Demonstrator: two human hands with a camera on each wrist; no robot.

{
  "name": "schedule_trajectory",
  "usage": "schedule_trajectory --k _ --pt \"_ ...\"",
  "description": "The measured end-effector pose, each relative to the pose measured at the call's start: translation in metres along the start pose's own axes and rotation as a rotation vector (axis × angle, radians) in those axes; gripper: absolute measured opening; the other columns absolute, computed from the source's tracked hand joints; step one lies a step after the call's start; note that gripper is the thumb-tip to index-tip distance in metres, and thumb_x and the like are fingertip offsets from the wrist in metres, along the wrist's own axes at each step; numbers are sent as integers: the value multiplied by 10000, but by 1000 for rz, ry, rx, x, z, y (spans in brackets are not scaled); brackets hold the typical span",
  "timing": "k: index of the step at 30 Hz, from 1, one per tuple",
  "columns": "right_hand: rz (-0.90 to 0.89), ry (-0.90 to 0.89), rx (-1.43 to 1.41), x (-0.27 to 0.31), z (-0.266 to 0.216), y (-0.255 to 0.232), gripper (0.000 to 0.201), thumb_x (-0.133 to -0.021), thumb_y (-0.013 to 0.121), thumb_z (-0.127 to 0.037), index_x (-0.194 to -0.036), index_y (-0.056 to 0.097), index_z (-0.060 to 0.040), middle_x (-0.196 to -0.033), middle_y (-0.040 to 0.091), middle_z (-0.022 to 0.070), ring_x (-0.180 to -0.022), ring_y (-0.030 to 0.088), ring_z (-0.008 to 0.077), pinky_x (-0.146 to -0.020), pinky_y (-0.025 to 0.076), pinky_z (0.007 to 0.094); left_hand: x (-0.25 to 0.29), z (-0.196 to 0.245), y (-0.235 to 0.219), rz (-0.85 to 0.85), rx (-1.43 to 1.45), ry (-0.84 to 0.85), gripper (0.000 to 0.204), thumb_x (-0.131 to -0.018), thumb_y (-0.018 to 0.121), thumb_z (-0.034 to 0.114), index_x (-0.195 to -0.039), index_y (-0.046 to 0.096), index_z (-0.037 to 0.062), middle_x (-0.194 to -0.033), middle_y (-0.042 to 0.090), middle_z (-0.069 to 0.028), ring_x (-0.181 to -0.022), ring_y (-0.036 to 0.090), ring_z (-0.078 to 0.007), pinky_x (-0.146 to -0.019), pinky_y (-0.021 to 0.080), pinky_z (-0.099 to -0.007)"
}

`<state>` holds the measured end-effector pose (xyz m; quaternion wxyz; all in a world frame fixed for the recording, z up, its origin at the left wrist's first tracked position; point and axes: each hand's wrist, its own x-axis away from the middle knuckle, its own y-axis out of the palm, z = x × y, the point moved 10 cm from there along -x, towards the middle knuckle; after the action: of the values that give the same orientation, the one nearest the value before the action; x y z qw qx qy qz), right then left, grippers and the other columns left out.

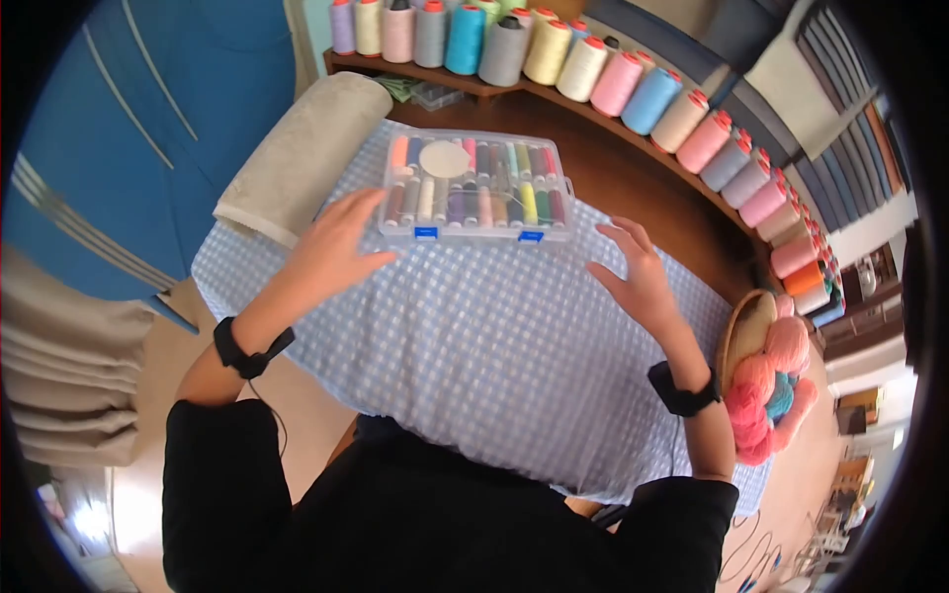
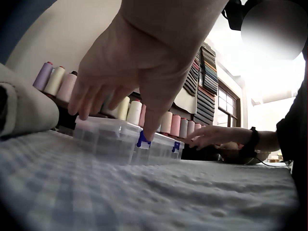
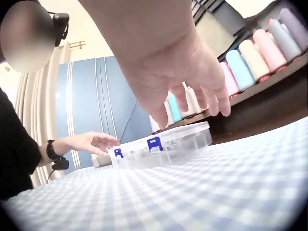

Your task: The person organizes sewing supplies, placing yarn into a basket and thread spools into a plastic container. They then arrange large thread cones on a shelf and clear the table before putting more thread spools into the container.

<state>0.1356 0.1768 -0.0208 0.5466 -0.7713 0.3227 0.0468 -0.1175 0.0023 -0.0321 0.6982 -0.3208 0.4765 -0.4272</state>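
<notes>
A clear plastic thread box (image 1: pixel 474 186) with two blue latches (image 1: pixel 426 233) lies flat on the checked cloth, its lid down. Through the lid show two rows of small coloured thread spools and a round pale disc (image 1: pixel 445 159). My left hand (image 1: pixel 336 247) hovers at the box's left front corner, fingers spread and thumb apart. On the other side, my right hand (image 1: pixel 638 272) is held off the box's right end, its fingers loosely bent with nothing in them. In the right wrist view the right hand (image 3: pixel 178 72) hangs above the box (image 3: pixel 173 144).
A rolled grey fabric (image 1: pixel 306 153) lies left of the box. Behind it, a curved wooden shelf carries large thread cones (image 1: pixel 504 51). A basket (image 1: pixel 743 331) with pink and teal yarn (image 1: pixel 756 390) stands at the right edge of the checked tablecloth (image 1: pixel 474 346).
</notes>
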Motion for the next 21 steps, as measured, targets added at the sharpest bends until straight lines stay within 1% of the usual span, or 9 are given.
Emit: schedule_trajectory --k 2,5,7,9,10,13,17,19,21 --pt "-67 153 103 32 7 -13 449 -730 725 -120 -1142 555 -73 -1285 432 185 -1077 523 351 -872 463 385 9 -10 4 -33 -10 69 725 -742 704 214 -1346 345 36 -1258 483 -224 -1093 535 -355 -912 446 -369" --pt "-78 291 144 78 -20 -62 435 -743 709 -118 -1146 549 -75 -1292 434 172 -1083 518 355 -871 464 385 17 -51 23 -175 395 -270 695 -809 666 225 -1357 313 -15 -1255 492 -216 -1026 582 -269 -842 481 -346" --pt "91 305 406 111 -33 -119 344 -765 668 -83 -1089 557 -50 -1205 489 166 -1052 527 343 -873 454 368 19 -74 40 -278 625 -509 685 -843 642 256 -1358 303 -41 -1209 514 -195 -939 608 -215 -778 504 -319" --pt "446 667 213 189 3 -183 248 -797 626 -45 -1036 561 -42 -1019 583 135 -926 603 252 -794 480 324 14 -73 51 -345 692 -566 685 -856 631 280 -1358 301 -48 -1173 529 -184 -890 617 -195 -748 511 -305" --pt "608 761 441 221 4 -219 206 -813 620 -58 -1010 562 -37 -965 596 125 -803 630 226 -708 497 325 12 -73 56 -341 805 -653 663 -861 620 315 -1331 335 -55 -1114 539 -157 -863 614 -196 -734 514 -310" --pt "658 1038 906 341 37 -294 189 -888 535 -183 -1003 561 -35 -961 607 149 -814 616 285 -704 484 377 5 -83 72 -330 959 -765 607 -869 595 385 -1269 408 -32 -1019 547 -103 -812 606 -197 -706 514 -313" --pt "303 1315 1032 509 156 -315 250 -820 568 -134 -1027 586 4 -1062 588 189 -1043 533 346 -890 430 419 -4 -71 81 -399 919 -843 564 -846 572 503 -1184 485 58 -956 540 -48 -757 577 -187 -667 496 -325" --pt "128 1236 822 542 210 -297 322 -796 589 -112 -1099 567 -5 -1104 573 215 -1099 502 352 -952 396 404 -6 -73 83 -404 894 -855 591 -828 572 537 -1191 488 78 -961 543 -44 -748 566 -182 -664 488 -331" --pt "-8 1084 851 567 266 -285 418 -861 535 -218 -1241 492 -51 -1177 531 207 -1053 545 332 -869 467 400 -5 -78 83 -396 864 -893 618 -809 573 571 -1198 490 99 -966 545 -39 -738 554 -176 -660 480 -336"
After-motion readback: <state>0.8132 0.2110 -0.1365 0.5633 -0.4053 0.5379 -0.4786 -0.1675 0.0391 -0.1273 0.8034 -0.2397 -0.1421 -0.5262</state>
